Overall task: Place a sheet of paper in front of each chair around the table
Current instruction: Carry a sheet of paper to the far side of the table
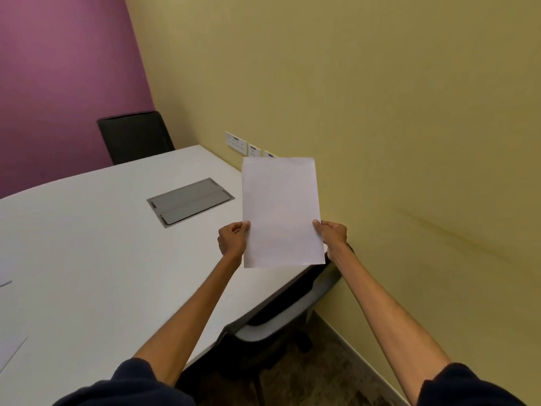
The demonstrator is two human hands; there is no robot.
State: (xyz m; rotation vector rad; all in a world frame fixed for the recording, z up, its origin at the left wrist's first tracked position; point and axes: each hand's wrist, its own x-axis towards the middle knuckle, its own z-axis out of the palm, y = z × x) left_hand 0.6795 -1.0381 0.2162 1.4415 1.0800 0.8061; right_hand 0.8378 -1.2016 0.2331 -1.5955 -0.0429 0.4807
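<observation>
I hold a white sheet of paper (281,212) upright in the air over the right end of the white table (87,244). My left hand (232,240) pinches its left edge low down and my right hand (332,237) pinches its right edge at the same height. A black chair (136,136) stands at the table's far side against the purple wall. Another chair (278,323), with a grey seat, is tucked under the table's near right edge below the sheet. Corners of two other sheets (8,347) lie at the table's left edge.
A grey cable hatch (190,202) is set flush into the tabletop left of the sheet. The yellow wall with white sockets (235,139) runs close along the right. A narrow strip of brown floor (336,373) lies between table and wall.
</observation>
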